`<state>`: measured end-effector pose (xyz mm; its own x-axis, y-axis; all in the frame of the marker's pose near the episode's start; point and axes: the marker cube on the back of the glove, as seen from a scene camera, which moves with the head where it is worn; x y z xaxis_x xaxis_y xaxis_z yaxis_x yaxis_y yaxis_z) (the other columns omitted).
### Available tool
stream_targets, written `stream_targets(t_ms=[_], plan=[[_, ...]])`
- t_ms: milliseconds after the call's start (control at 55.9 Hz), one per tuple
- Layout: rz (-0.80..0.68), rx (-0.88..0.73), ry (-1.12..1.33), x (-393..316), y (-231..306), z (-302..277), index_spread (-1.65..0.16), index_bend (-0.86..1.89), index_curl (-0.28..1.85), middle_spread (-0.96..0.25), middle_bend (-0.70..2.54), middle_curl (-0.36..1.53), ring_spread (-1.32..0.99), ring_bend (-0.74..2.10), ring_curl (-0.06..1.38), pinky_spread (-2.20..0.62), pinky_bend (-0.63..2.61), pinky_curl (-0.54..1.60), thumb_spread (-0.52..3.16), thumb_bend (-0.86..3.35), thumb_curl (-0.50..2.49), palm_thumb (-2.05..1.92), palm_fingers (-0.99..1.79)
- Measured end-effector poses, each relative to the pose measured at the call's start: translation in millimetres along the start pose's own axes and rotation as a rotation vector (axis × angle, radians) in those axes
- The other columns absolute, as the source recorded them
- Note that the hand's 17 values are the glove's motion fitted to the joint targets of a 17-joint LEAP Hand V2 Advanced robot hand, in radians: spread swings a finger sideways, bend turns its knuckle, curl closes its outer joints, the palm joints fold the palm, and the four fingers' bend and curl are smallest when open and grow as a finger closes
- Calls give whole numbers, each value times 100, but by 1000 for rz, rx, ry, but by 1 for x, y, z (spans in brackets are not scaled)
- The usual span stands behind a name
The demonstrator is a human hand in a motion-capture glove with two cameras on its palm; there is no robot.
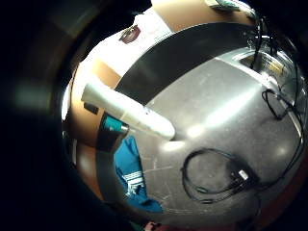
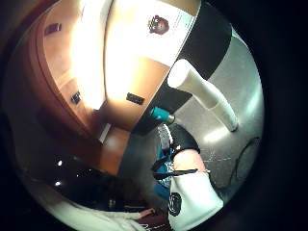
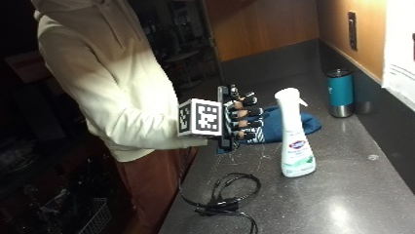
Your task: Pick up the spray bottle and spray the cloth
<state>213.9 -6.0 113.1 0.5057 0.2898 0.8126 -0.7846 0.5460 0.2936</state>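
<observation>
A black cable (image 3: 223, 195) lies coiled at the lower centre on the worktop (image 3: 337, 195). Mid-frame, the gloved right hand (image 3: 240, 122) hovers with fingers spread, holding nothing, beside the upright spray bottle (image 3: 295, 134). Behind it lies the blue cloth (image 3: 289, 124). The reach is under way; next it should close around the bottle's neck.

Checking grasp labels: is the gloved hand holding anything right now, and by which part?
Nothing is held. The gloved right hand is open, short of the spray bottle, which stands upright and untouched on the counter. The cloth lies behind the hand.
</observation>
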Motion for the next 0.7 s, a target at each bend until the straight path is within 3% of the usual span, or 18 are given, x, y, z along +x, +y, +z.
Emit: stream_targets(t_ms=[697], plan=[[135, 4, -120, 11, -13, 47, -37, 12, 20, -3, 21, 35, 2, 44, 30, 23, 44, 36, 92, -3, 39, 72, 12]])
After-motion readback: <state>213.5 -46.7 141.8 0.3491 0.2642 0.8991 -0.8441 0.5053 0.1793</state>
